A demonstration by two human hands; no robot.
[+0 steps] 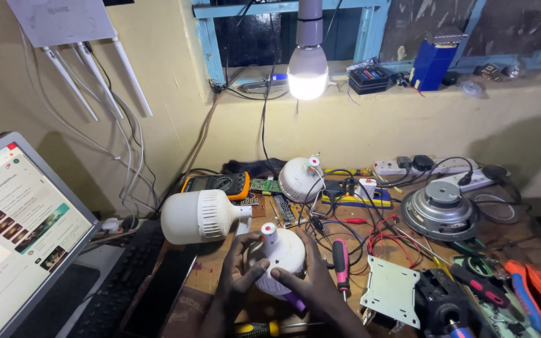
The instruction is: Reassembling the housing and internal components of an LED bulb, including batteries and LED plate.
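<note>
Roughly by size: laptop (23,231) fills the left edge, screen lit, w/ a black keyboard (117,285) just beside it on the wooden bench (515,241). Lit lamp (308,69) hangs over the back of the bench, near the window sill. Round speaker driver (443,209) sits right of centre, power strip (436,168) behind it by the wall. Large white bulb (201,216) lies on its side, left of centre; a second white bulb housing (300,178) stands further back. Orange multimeter (217,183) is btwn those two, near the wall. Pale metal plate (392,289) lies at front right, touching a black motor-like part (439,300); orange-handled pliers (536,294) at far right.

At front centre, the bulb in hand (280,256) is held just above the bench, its screw cap up and tilted slightly. Left hand (236,275) wraps its left side, fingers curled on the housing. Right hand (311,281) grips the lower right, thumb across the front; a purple tool (294,302) shows under it, but whether the fingers hold it can't be told. Pink-handled screwdriver (340,263) lies just beside the right hand, and loose red and black wires (386,241) crowd the bench right behind it. Yellow-handled screwdriver (261,328) lies at the front edge, btwn the wrists.
</note>
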